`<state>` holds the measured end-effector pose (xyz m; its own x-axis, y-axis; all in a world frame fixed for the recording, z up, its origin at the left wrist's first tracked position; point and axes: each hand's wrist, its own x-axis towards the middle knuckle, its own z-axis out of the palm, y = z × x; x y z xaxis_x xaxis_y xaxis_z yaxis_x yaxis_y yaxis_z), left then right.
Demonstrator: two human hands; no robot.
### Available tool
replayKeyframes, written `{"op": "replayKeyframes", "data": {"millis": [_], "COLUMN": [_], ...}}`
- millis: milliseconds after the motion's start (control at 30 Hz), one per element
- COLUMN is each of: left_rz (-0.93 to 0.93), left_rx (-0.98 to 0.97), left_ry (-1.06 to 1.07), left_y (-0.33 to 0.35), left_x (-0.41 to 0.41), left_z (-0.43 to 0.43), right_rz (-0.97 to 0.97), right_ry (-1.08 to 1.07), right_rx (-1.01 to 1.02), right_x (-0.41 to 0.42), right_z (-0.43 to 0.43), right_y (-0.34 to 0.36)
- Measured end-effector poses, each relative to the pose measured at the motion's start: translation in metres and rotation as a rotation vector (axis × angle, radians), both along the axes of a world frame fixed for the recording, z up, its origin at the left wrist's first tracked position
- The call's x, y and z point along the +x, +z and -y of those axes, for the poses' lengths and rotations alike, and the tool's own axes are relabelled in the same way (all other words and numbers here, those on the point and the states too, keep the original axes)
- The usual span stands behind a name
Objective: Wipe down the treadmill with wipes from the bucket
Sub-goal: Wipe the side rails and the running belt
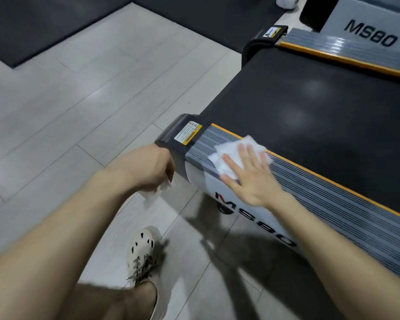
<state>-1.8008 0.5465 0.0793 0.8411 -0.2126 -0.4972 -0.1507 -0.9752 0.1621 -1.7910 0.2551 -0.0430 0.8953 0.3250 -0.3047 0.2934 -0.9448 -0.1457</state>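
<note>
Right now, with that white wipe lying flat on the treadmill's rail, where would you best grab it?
Pinch the wipe by its bare corner nearest the warning label, coming from above at the treadmill's rear end. It probably lifts easiest there: the right hand presses flat over the rest, and it lies thin against the ribbed rail.

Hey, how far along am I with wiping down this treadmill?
Done: two wipes are out; the bucket is not in view. No surface visibly shows as cleaned. In hand: your right hand presses a flat white wipe on the grey ribbed side rail near the black rear end cap, while your left hand grips a crumpled white wipe. Probably left: the black running belt and the far orange-edged rail.
</note>
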Motion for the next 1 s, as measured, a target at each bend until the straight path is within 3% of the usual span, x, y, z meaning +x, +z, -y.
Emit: {"op": "replayKeyframes", "data": {"millis": [100, 200, 333, 533, 667, 833, 1000], "left_rz": [-0.018, 0.014, 0.119, 0.227, 0.188, 0.193, 0.185], "left_rx": [-0.012, -0.053, -0.1, -0.075, -0.009, 0.033, 0.005], "left_ry": [0.04, 0.045, 0.032, 0.091, 0.1, 0.08, 0.034], "left_y": [0.0, 0.004, 0.008, 0.005, 0.0, 0.0, 0.001], "left_x": [0.003, 0.003, 0.001, 0.007, 0.008, 0.014, 0.018], "left_z": [-0.003, 0.003, 0.014, 0.013, 0.006, -0.002, 0.004], "right_rz": [-0.017, -0.02, 0.025, -0.017, 0.188, 0.168, 0.164], "right_ry": [0.074, 0.111, 0.044, -0.129, -0.108, -0.041, 0.043], "right_rx": [0.001, -0.047, 0.023, -0.096, -0.001, 0.033, 0.028], "right_x": [0.072, 0.085, 0.022, -0.073, -0.023, 0.053, 0.021], "right_z": [-0.089, -0.11, -0.024, 0.084, 0.019, -0.109, -0.08], "right_y": [-0.013, -0.017, -0.01, 0.032, 0.014, -0.025, -0.028]}}
